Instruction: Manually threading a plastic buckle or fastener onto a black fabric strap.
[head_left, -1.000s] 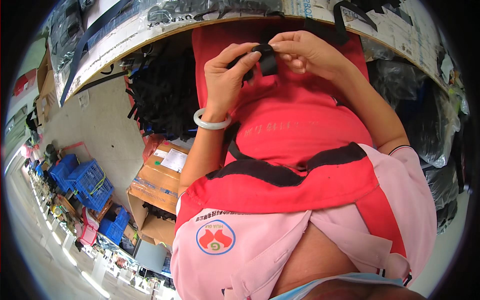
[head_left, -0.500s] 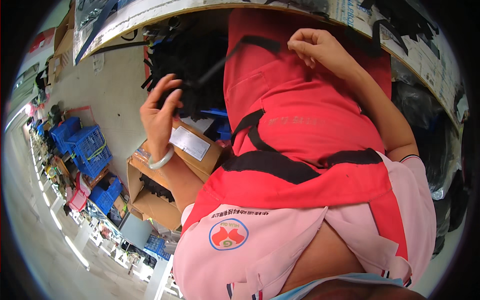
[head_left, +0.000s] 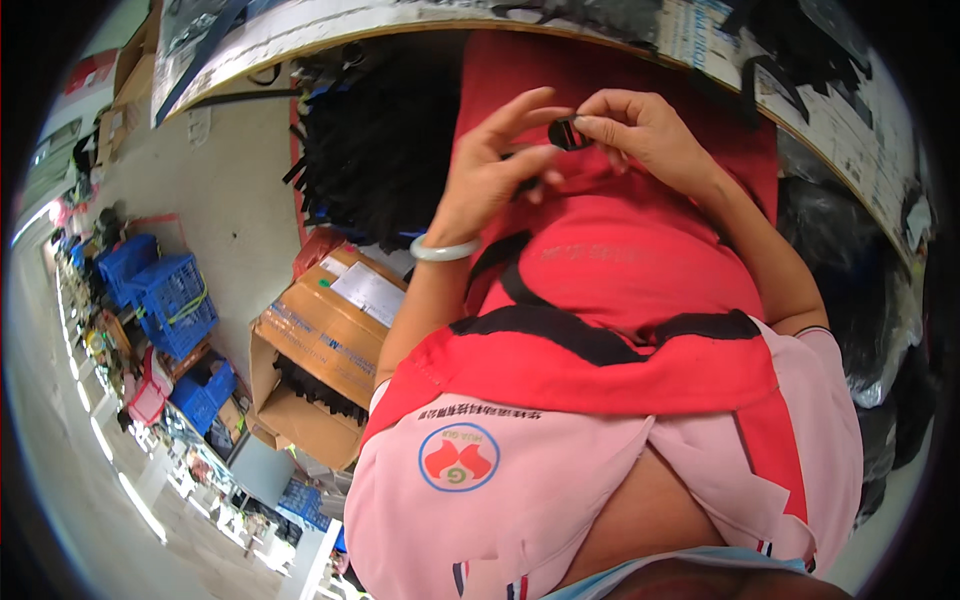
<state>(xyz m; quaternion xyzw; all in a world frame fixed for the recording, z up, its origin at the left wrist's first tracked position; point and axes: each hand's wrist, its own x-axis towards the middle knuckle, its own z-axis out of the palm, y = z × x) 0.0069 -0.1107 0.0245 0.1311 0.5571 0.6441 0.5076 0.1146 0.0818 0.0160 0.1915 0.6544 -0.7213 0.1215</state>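
A small black plastic buckle (head_left: 570,134) is pinched by the thumb and fingertips of my right hand (head_left: 645,132), above the red apron (head_left: 620,235) over my lap. Close to its left side, my left hand (head_left: 492,165), with a pale bangle at the wrist, has its index finger raised near the buckle. Its lower fingers are curled about a black strap (head_left: 528,186), mostly hidden by the thumb and palm. Whether the strap passes through the buckle cannot be made out.
A worktable edge (head_left: 420,22) curves across the top, with black straps (head_left: 775,85) on it at right. Left of my lap lies a heap of black strips (head_left: 375,140). An open cardboard box (head_left: 325,330) stands nearer, and blue crates (head_left: 175,300) farther left.
My left hand has moved right and up to meet my right hand. The black strap, blurred in mid-air before, is drawn in, and the buckle now shows at the right fingertips.
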